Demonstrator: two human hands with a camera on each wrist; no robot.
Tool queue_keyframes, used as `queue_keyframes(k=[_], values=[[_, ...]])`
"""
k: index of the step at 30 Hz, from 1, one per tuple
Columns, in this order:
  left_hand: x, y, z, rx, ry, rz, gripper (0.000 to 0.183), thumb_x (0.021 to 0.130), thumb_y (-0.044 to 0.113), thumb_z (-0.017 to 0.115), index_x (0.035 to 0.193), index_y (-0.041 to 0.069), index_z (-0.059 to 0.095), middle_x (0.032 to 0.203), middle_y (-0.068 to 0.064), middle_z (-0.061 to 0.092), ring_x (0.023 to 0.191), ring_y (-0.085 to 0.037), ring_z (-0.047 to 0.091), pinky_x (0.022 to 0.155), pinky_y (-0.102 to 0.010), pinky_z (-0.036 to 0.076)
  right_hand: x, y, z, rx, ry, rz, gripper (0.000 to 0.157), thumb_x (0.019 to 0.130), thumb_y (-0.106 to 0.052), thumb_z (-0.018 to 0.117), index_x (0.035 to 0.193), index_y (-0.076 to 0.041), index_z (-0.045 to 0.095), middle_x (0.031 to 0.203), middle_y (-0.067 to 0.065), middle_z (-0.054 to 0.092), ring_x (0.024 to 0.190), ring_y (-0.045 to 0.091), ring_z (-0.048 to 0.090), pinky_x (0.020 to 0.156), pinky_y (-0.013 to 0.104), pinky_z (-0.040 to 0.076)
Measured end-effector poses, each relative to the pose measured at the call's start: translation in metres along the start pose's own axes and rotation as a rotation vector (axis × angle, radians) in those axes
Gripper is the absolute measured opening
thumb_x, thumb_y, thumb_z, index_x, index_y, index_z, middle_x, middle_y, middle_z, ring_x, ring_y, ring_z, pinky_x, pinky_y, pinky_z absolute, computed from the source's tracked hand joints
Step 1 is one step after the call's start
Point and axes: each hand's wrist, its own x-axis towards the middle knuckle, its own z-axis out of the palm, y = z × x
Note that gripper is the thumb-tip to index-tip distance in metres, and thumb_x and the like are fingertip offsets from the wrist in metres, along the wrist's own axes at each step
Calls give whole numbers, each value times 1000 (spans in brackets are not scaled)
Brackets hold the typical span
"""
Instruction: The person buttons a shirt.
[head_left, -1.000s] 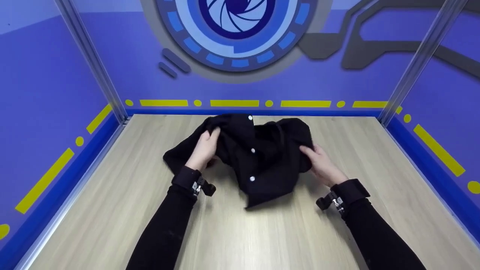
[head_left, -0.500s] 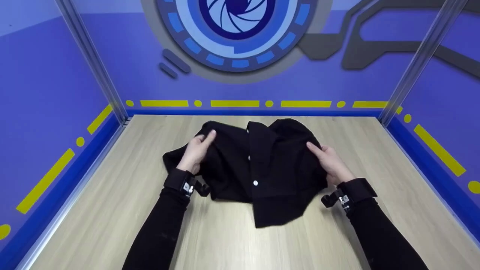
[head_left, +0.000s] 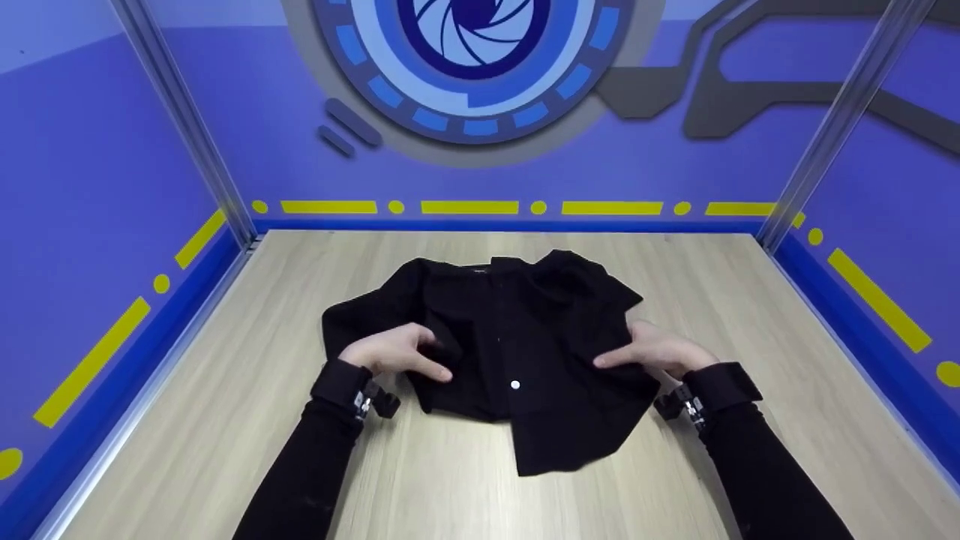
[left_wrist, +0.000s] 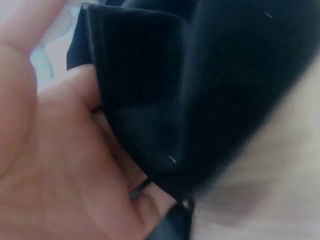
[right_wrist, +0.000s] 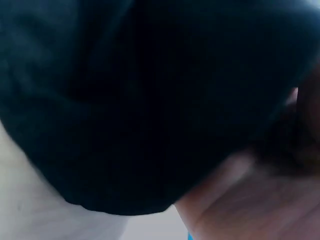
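Observation:
A black shirt [head_left: 555,352] with white buttons down its front placket lies partly spread and wrinkled on the wooden table [head_left: 465,502]. In the head view my left hand [head_left: 390,351] is at its left front, thumb apart from the index finger. The left wrist view shows the left palm [left_wrist: 65,150], with fingers running under the cloth edge. At the shirt's right side my right hand [head_left: 664,349] has its thumb straight along the fabric, the other fingers mostly hidden. Dark cloth [right_wrist: 150,110] fills most of the right wrist view, covering part of that hand.
Blue-purple panels [head_left: 480,180] with yellow marks enclose the table at the back and both sides. Metal posts [head_left: 187,127] stand at the back corners. A small camera is strapped to each wrist, such as the right wrist camera [head_left: 679,405].
Both hands have moved toward the near edge, from the shirt's upper part to its lower sides. The shirt has gone from bunched and lifted to lying flatter and wider, nearer the person.

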Motion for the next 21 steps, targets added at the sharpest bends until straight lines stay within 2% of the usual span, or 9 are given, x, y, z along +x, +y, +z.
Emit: queue_keyframes(k=[4,7,9,11,13,14,17,19,21], values=[[0,4,2,30,96,30,35,91,29,68,119,10,61,120,-6,62,112,-20,56,99,-35,44,-2,0,2,172,-38,-29,53,95,-26,62,138,-3,42,124,11,61,105,19,64,89,33,53],[0,8,0,-56,198,16,54,99,30,56,144,6,40,148,-12,42,139,-25,35,116,-42,28,-4,-2,1,342,-34,12,60,101,-33,50,151,-14,23,134,11,54,114,22,61,94,37,52],[0,11,-2,-157,253,-6,62,100,34,52,153,14,25,150,-11,40,128,-28,48,105,-41,42,-6,-5,-3,428,2,36,64,101,-38,49,152,-17,19,133,10,56,112,24,62,93,38,52],[2,14,-4,-272,304,-14,59,100,36,50,153,25,25,132,-14,54,96,-29,64,72,-39,56,-8,-6,-7,517,55,49,65,98,-43,51,150,-15,24,125,10,62,105,25,66,88,39,55],[4,17,-5,-370,344,-24,49,100,37,51,146,34,32,102,-14,61,57,-23,58,42,-32,45,-8,-6,-11,548,127,48,66,96,-48,53,144,-10,29,113,8,68,94,24,70,81,38,57],[5,16,-5,-398,367,-38,44,100,36,51,141,36,36,90,-12,58,44,-19,49,35,-30,36,-9,-5,-12,538,159,59,66,96,-51,52,141,-8,31,106,8,70,88,23,71,77,38,58],[9,10,-2,-389,390,-99,38,99,31,55,135,29,42,92,-16,58,39,-14,49,33,-24,35,-8,0,-15,436,194,115,69,97,-53,48,143,-5,29,101,5,70,83,20,70,74,34,58],[9,3,3,-337,354,-174,49,97,29,59,141,21,39,112,-17,58,41,-11,50,35,-23,37,-8,4,-14,343,170,156,72,98,-54,45,147,-5,25,108,5,67,88,19,69,78,33,56],[9,-4,9,-275,300,-225,57,93,29,65,141,9,41,122,-17,56,46,-10,53,41,-23,41,-6,6,-12,283,129,169,72,98,-53,46,148,-5,26,117,8,64,97,20,68,84,33,55]])
